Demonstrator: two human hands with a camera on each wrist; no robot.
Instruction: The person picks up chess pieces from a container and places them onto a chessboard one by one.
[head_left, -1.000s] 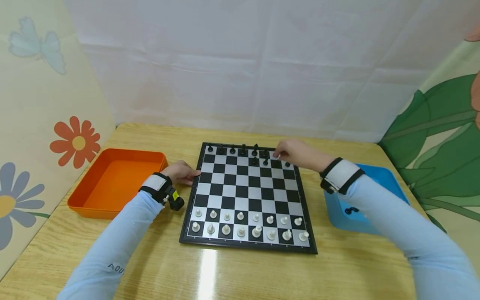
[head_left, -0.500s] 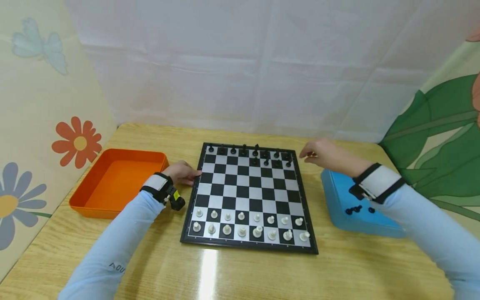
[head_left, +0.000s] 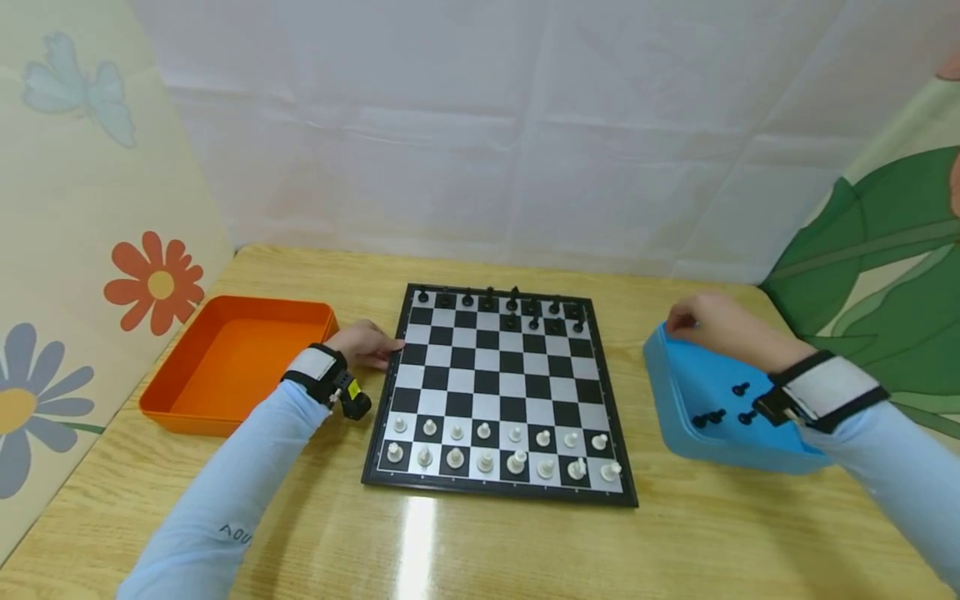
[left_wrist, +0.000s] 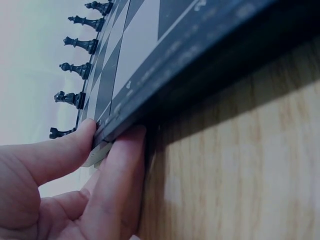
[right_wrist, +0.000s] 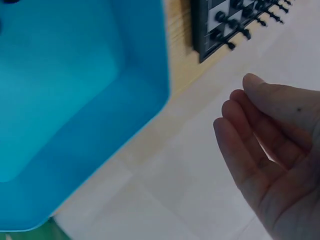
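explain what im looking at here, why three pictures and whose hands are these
There is no machine here: a person in light blue sleeves wears three cameras. The wide picture comes from a camera on the head, looking down at a wooden table. The other two come from cameras strapped to each wrist.

On the table lie a chessboard with white pieces in the near rows and black pieces along the far edge, an orange tray to the left, and a blue tray to the right with a few black pieces in it.

The left hand pinches the board's left edge; its wrist view shows that grip close up. The right hand is over the blue tray's far corner, fingers relaxed, holding nothing.
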